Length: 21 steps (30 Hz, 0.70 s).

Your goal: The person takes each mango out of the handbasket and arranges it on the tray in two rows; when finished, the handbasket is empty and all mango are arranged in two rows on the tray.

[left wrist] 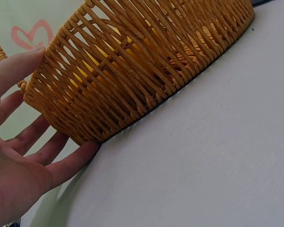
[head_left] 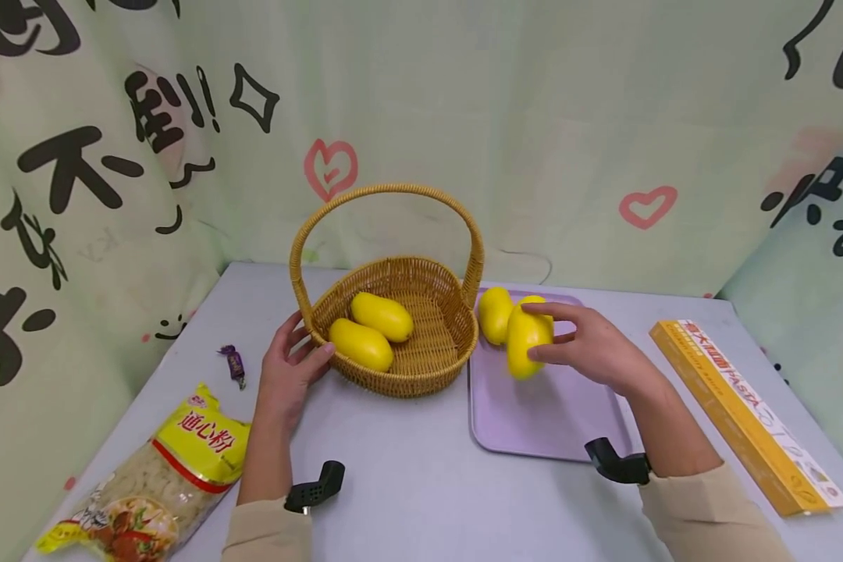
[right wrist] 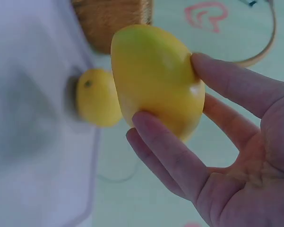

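A yellow mango point(head_left: 527, 343) is pinched between the thumb and fingers of my right hand point(head_left: 593, 347), held above the purple tray point(head_left: 534, 421). Close up in the right wrist view, this mango point(right wrist: 153, 80) shows a greenish tint. Another mango point(head_left: 495, 315) lies on the tray, near its back left corner. My left hand point(head_left: 288, 375) holds the left side of a wicker basket point(head_left: 421, 382) with a tall arched handle. In the left wrist view, the thumb is at the rim and the fingers spread against the woven wall point(left wrist: 118, 85). Two mangoes point(head_left: 372, 332) lie inside the basket, on its left.
A bag of pasta point(head_left: 176, 476) lies at the front left, with a small purple wrapped candy point(head_left: 234, 365) behind it. Along the right side of the table is a long yellow pasta box point(head_left: 745, 414). A printed curtain point(head_left: 534, 140) hangs behind and beside the table.
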Each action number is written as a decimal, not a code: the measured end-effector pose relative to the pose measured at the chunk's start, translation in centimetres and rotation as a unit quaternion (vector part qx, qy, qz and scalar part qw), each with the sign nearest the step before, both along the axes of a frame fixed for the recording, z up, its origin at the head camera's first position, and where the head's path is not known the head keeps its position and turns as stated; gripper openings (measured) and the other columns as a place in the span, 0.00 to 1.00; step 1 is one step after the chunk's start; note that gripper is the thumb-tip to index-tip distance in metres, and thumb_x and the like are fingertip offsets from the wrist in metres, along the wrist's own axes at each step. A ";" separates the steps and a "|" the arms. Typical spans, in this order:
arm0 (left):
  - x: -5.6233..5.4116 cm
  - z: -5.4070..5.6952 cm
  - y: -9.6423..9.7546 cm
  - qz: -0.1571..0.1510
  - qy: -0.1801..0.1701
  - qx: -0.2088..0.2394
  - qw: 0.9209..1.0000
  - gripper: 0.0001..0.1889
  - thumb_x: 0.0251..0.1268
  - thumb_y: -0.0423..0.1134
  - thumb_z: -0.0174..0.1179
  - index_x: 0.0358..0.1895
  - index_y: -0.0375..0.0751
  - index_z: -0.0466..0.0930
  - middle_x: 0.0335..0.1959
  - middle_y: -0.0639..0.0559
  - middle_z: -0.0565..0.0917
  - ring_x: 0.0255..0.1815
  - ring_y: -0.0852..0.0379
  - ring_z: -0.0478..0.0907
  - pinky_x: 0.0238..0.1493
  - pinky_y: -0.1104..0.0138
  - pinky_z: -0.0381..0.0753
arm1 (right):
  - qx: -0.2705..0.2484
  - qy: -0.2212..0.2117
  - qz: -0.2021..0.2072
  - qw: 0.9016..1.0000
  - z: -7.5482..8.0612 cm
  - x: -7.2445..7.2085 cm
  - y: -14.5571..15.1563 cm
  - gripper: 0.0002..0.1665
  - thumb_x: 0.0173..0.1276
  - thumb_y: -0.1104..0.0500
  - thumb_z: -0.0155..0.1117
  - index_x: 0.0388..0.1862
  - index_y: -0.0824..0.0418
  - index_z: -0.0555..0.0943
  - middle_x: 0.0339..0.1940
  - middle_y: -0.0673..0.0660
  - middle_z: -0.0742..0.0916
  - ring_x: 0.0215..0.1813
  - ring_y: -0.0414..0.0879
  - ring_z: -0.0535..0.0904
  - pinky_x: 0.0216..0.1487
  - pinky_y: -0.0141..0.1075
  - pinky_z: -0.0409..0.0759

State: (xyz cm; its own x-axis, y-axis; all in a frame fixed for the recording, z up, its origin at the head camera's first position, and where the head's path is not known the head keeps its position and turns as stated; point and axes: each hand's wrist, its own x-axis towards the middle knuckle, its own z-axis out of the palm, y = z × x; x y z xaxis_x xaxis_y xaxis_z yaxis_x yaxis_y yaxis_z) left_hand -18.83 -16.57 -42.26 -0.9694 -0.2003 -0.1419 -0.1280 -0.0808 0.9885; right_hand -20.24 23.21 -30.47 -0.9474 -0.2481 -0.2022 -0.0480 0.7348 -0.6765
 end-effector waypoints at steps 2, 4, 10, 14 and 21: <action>0.0 0.0 0.0 0.002 0.000 -0.001 1.000 0.42 0.70 0.39 0.69 0.81 0.67 0.57 0.78 0.50 0.66 0.76 0.51 0.68 0.65 0.60 0.82 | 0.004 -0.009 -0.014 1.000 -0.8 -0.6 1.0 0.42 0.69 0.51 0.72 0.80 0.51 0.68 0.79 0.68 0.66 0.64 0.66 0.77 0.59 0.53 0.84; 0.1 0.0 0.0 0.001 0.000 0.001 1.000 0.42 0.70 0.40 0.69 0.81 0.67 0.57 0.78 0.50 0.65 0.76 0.51 0.68 0.65 0.60 0.82 | 0.009 -0.018 -0.026 0.999 -1.5 -1.1 1.8 0.42 0.70 0.51 0.71 0.80 0.52 0.67 0.77 0.70 0.67 0.64 0.65 0.76 0.61 0.53 0.84; 0.0 0.0 0.0 -0.001 -0.004 -0.002 1.000 0.42 0.70 0.40 0.68 0.82 0.68 0.56 0.79 0.50 0.64 0.77 0.51 0.67 0.65 0.61 0.82 | 0.011 -0.043 -0.054 0.998 -2.9 -2.5 3.2 0.43 0.70 0.51 0.70 0.82 0.51 0.65 0.76 0.74 0.66 0.60 0.60 0.81 0.68 0.57 0.80; 0.0 0.0 0.0 0.000 -0.004 -0.005 1.000 0.42 0.70 0.41 0.68 0.82 0.67 0.56 0.79 0.50 0.64 0.77 0.51 0.67 0.65 0.62 0.82 | 0.013 -0.052 -0.075 0.996 -3.4 -3.5 3.5 0.44 0.71 0.52 0.70 0.82 0.53 0.64 0.77 0.76 0.63 0.59 0.60 0.82 0.69 0.56 0.80; 0.0 -0.1 0.0 0.002 -0.004 -0.001 1.000 0.42 0.70 0.41 0.69 0.82 0.67 0.56 0.79 0.50 0.65 0.77 0.51 0.67 0.65 0.62 0.82 | 0.006 -0.061 -0.103 0.993 -4.3 -5.2 3.8 0.45 0.72 0.55 0.69 0.83 0.56 0.61 0.79 0.78 0.60 0.66 0.66 0.74 0.68 0.53 0.81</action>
